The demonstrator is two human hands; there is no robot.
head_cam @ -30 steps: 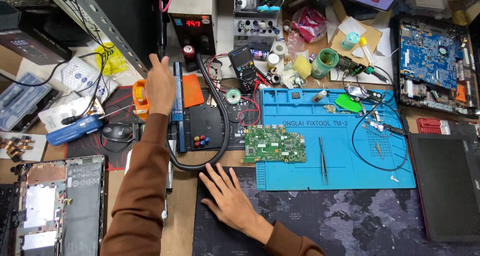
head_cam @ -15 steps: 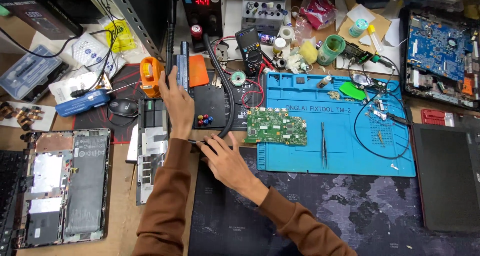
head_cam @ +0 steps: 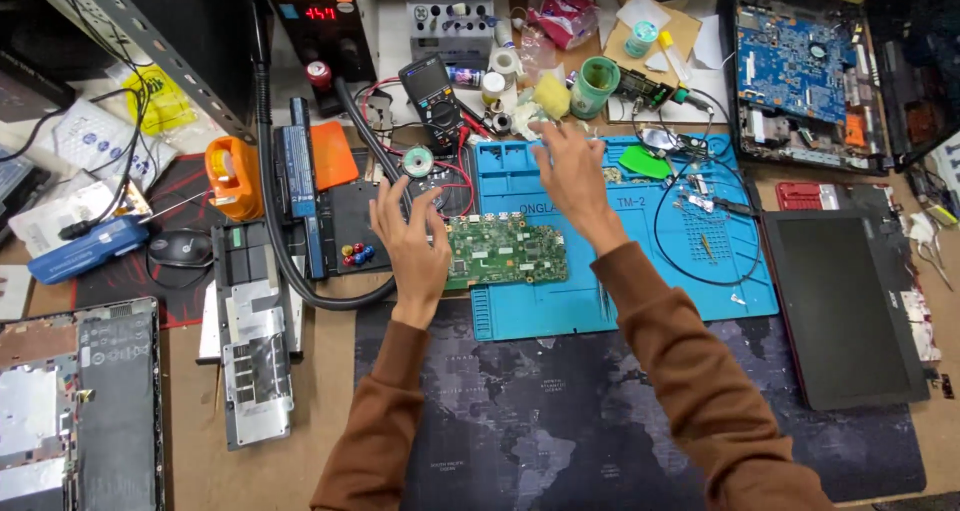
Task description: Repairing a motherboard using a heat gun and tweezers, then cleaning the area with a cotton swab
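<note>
**Green circuit board between two open hands**

Green circuit board (head_cam: 505, 250) lies on the blue repair mat (head_cam: 620, 291). Left hand (head_cam: 410, 243) rests at its left edge, fingers spread, grasping nothing. Right hand (head_cam: 572, 176) hovers beyond it, fingers released, near the multimeter (head_cam: 432, 93).

Single head view, my only feed. Camera sits above tabletop (head_cam: 330, 411), looking steeply down and slightly forward. Both forearms enter from bottom edge; left hand (head_cam: 412, 243) and right hand (head_cam: 572, 176) near frame centre. Moderate distance: whole blue work mat (head_cam: 620, 301) fits in frame, shelf upright and meters along top edge. No second view for overlap.
</note>
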